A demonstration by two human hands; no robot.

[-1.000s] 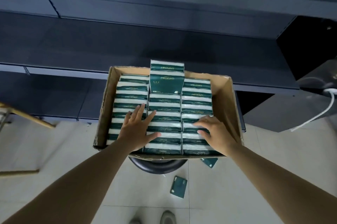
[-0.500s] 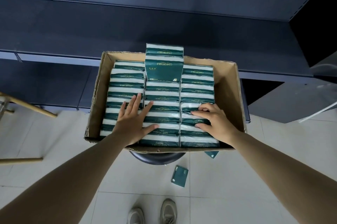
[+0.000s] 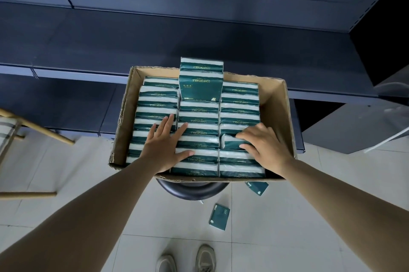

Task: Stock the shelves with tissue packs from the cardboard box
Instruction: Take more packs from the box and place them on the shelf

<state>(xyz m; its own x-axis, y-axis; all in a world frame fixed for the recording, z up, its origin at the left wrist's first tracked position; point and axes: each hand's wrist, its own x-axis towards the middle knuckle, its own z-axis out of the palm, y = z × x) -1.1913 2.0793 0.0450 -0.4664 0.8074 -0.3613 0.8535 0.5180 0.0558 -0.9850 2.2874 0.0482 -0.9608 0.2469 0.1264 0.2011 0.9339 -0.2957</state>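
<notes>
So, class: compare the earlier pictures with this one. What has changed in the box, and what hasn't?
The right hand has curled round one tissue pack in the right-hand row and tilted it up out of line. The left hand stays flat on the packs; the cardboard box stays full.

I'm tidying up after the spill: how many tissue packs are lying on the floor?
2. One tissue pack lies flat on the tiles, in front of the stool. Another pack shows partly under the cardboard box's near right corner. The box and stool may hide more.

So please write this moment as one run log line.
left hand: flat on packs | right hand: pulling tilted tissue pack | cardboard box: nearly full
</notes>
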